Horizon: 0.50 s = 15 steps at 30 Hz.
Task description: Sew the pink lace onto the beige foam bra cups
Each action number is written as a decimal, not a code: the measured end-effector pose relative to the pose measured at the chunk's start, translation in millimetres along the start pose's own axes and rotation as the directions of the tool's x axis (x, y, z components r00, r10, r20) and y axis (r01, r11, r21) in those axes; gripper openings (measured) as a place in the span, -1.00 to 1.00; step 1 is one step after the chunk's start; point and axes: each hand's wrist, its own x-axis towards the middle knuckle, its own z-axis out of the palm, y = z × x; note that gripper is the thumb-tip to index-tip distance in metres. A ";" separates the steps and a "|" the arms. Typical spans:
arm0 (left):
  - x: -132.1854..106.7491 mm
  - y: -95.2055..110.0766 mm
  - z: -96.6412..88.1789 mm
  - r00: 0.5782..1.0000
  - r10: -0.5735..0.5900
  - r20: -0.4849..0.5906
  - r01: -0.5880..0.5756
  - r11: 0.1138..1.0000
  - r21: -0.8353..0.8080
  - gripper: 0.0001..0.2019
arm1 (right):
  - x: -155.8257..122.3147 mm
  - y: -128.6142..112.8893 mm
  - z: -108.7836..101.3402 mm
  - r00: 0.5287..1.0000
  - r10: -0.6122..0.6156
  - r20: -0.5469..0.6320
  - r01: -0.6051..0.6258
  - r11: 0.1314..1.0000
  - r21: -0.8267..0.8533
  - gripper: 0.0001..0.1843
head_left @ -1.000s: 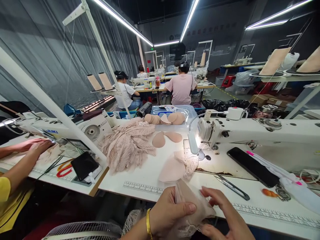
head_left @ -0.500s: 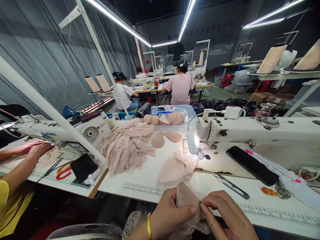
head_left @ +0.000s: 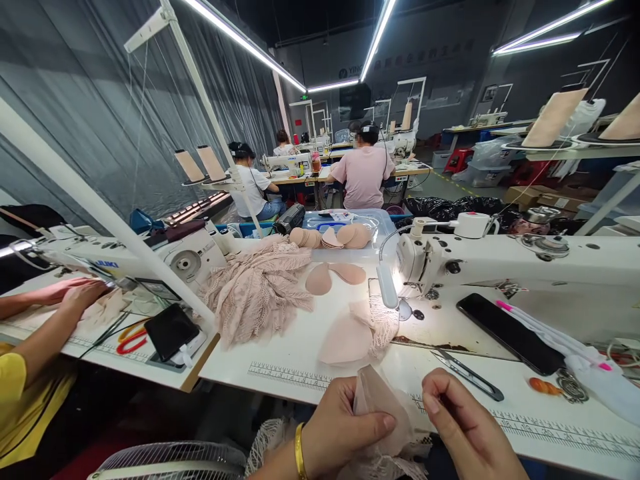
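At the table's front edge, my left hand (head_left: 340, 423), with a gold bangle at the wrist, pinches a sheer beige fabric piece (head_left: 380, 397) folded to a point. Lace fringe hangs below it. My right hand (head_left: 463, 417) is just right of the piece, apart from it, thumb and forefinger pressed together; what they hold, if anything, is too small to see. Beyond my hands, another beige fabric piece with lace (head_left: 347, 333) lies partly under the lit head of the sewing machine (head_left: 500, 260). Two beige pads (head_left: 319, 279) lie further back.
A heap of beige lace (head_left: 260, 287) lies left. Thread snips (head_left: 470, 377), a black phone (head_left: 510, 333) and a white-and-pink corded item (head_left: 550, 333) lie right. A clear bin (head_left: 383, 227) stands behind. A co-worker's arms (head_left: 60, 307) are at the left machine; other people sit ahead.
My right hand has moved away from the fabric, to the right, its fingertips still pinched. My left hand keeps its hold on the fabric. The view has shifted slightly.
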 end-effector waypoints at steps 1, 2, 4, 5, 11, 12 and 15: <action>0.3 -0.1 0.0 1.000 0.003 -0.002 -0.003 1.000 -0.002 -0.38 | 0.1 1.9 -0.7 0.996 -0.084 0.029 0.085 0.996 -0.038 -0.71; 0.5 0.0 0.3 1.000 0.006 0.000 -0.006 1.000 -0.002 -0.38 | 0.2 3.7 -0.5 0.983 -0.174 0.057 0.178 0.980 -0.089 -0.78; 0.5 0.7 1.3 1.000 0.012 0.013 -0.012 1.000 0.006 -0.40 | 1.0 6.0 1.4 0.937 -0.335 0.093 0.348 0.915 -0.203 -0.90; 0.4 0.8 1.6 1.000 0.017 0.025 -0.017 1.000 0.012 -0.41 | 1.9 6.6 2.9 0.916 -0.388 0.102 0.401 0.881 -0.251 -0.92; -0.4 -3.1 -3.5 0.998 -0.049 0.046 0.044 0.994 0.102 -0.39 | 9.2 8.3 9.9 0.842 -0.538 0.045 0.511 0.766 -0.391 -0.81; -0.2 -3.5 -4.1 0.997 -0.060 0.045 0.056 0.994 0.089 -0.38 | 9.4 9.2 10.7 0.834 -0.549 0.046 0.520 0.757 -0.396 -0.81; 1.4 -1.9 -2.2 0.999 -0.042 0.033 0.042 0.999 0.005 -0.38 | 8.8 14.3 12.3 0.815 -0.575 0.073 0.552 0.731 -0.402 -0.85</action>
